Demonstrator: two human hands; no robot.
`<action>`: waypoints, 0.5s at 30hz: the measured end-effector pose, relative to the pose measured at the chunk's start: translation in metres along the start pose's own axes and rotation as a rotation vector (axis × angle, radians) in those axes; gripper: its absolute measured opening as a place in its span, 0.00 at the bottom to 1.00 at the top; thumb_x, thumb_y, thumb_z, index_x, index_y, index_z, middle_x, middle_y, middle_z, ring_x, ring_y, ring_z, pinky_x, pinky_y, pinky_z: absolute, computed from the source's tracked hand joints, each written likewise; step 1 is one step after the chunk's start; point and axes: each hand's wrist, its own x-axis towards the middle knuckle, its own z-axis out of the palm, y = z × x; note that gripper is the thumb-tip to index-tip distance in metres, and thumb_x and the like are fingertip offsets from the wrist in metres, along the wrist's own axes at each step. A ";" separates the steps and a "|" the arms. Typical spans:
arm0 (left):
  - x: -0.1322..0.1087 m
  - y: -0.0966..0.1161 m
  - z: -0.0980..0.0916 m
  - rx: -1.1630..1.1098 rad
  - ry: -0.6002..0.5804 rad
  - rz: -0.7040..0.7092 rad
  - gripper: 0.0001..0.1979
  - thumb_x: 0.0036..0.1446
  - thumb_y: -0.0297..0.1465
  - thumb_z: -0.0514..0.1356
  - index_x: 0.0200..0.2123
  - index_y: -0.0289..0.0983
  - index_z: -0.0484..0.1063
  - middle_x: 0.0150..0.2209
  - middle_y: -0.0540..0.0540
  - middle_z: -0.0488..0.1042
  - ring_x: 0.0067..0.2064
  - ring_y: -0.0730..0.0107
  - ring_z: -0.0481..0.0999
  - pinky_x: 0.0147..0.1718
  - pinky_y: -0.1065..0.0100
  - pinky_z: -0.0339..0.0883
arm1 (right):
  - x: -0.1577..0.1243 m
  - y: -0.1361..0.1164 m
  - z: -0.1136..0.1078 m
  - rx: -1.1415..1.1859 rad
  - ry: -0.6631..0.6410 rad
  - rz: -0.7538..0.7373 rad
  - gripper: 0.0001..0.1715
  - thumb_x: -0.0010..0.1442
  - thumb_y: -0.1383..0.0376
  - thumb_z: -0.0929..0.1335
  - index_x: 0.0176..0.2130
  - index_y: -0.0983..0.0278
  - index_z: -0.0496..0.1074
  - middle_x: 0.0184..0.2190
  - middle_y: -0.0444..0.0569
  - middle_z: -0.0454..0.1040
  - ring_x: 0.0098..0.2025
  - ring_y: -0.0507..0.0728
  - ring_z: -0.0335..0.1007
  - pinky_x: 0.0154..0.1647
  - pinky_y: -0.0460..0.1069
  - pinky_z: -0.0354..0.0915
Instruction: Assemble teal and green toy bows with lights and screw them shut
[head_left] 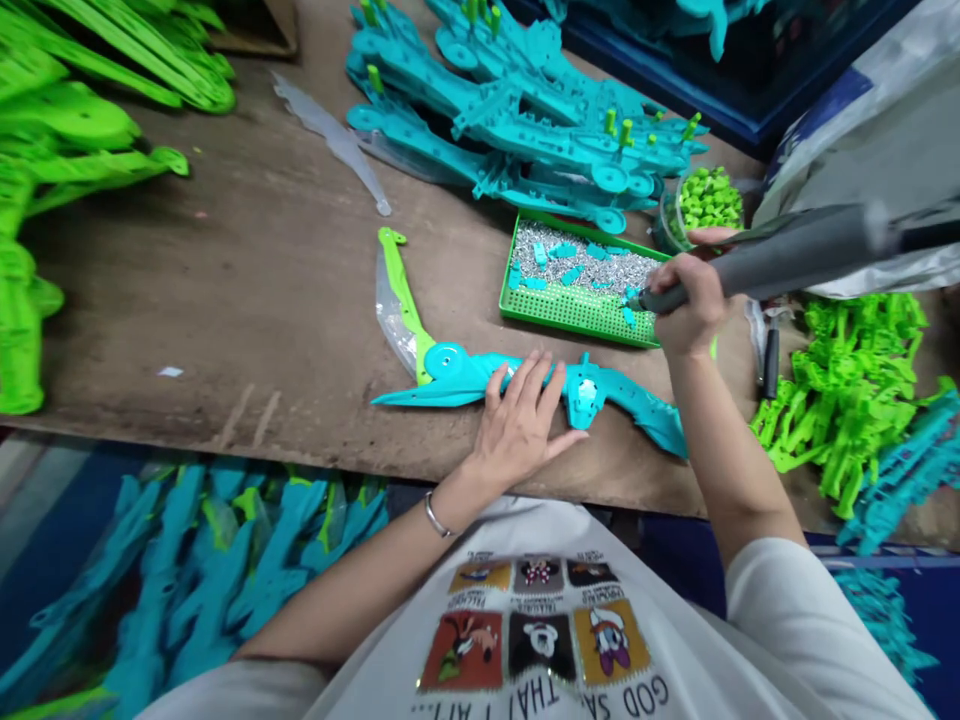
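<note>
My left hand (520,425) lies with fingers spread on a turquoise plastic toy part (637,405), pressing it against the table. A lime-green arm (405,300) with a clear plastic piece (393,315) joins its left end. My right hand (691,300) is wrapped round a dark grey power screwdriver (795,255). The tool's tip is over the right side of a green basket (574,322), which holds many small silver screws (630,268) and several small turquoise pieces (564,250). Whether a screw sits on the tip is too small to tell.
Turquoise parts (480,130) are stacked at the back, beside a tub of lime-green pieces (709,200). Lime-green parts lie in piles at the left (67,150) and right (855,380). A black-handled tool (771,360) rests by the right pile. More turquoise parts (217,570) fill the space below the table edge.
</note>
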 end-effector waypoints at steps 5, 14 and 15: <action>0.001 0.000 0.001 -0.011 -0.015 -0.009 0.43 0.65 0.53 0.59 0.72 0.31 0.58 0.69 0.27 0.64 0.73 0.40 0.60 0.72 0.42 0.39 | -0.058 -0.055 -0.013 0.190 -0.229 0.091 0.11 0.56 0.58 0.75 0.40 0.55 0.73 0.17 0.36 0.65 0.15 0.53 0.60 0.18 0.51 0.63; -0.001 0.000 0.004 -0.002 -0.003 -0.010 0.42 0.66 0.52 0.59 0.73 0.32 0.57 0.70 0.27 0.63 0.73 0.41 0.60 0.72 0.42 0.37 | -0.120 -0.036 -0.040 0.162 -0.372 0.231 0.14 0.59 0.63 0.74 0.45 0.51 0.74 0.21 0.38 0.72 0.21 0.57 0.70 0.25 0.54 0.69; -0.001 0.000 0.005 -0.005 -0.002 -0.011 0.42 0.66 0.52 0.59 0.73 0.32 0.57 0.71 0.27 0.63 0.73 0.41 0.60 0.72 0.42 0.37 | -0.122 -0.032 -0.040 0.179 -0.380 0.220 0.13 0.59 0.64 0.74 0.45 0.51 0.74 0.22 0.38 0.72 0.22 0.57 0.70 0.25 0.54 0.69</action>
